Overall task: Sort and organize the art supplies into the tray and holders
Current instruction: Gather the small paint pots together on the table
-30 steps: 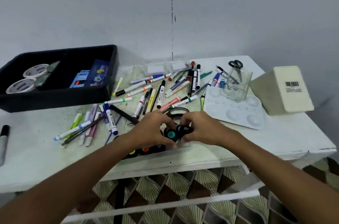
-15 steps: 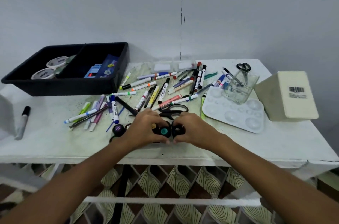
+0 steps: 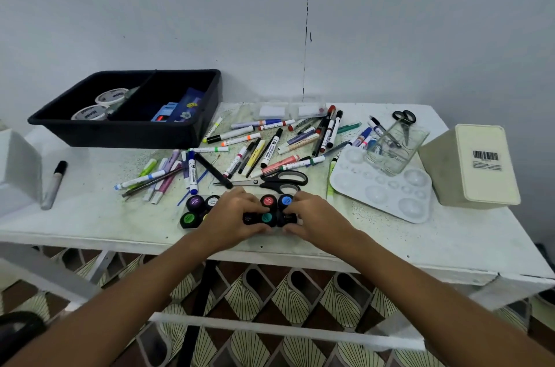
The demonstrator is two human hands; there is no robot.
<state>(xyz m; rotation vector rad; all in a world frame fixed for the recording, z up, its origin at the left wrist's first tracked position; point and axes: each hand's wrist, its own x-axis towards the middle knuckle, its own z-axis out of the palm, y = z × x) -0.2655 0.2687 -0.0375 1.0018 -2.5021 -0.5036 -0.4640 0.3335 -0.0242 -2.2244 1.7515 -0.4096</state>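
Note:
A set of small black paint pots [image 3: 195, 210] with coloured lids lies in two rows near the table's front edge. My left hand [image 3: 232, 216] grips the middle of the set, its fingers curled over the pots. My right hand [image 3: 312, 221] grips the right end beside the blue-lidded pot [image 3: 286, 201]. Behind them lie black scissors [image 3: 279, 181] and a heap of markers [image 3: 270, 147]. The black tray [image 3: 126, 135] stands at the back left with tape rolls [image 3: 100, 104] and blue packs [image 3: 177, 110] inside.
A white palette [image 3: 381, 189] lies to the right with a clear glass holder [image 3: 393, 147] on it, holding small scissors. A cream box [image 3: 474, 165] stands at the far right. One silver marker [image 3: 55, 183] and a white box [image 3: 15, 168] sit at the left.
Both hands have drawn the paint pots together into a tighter block at the front edge. More coloured lids now show. The camera view has shifted.

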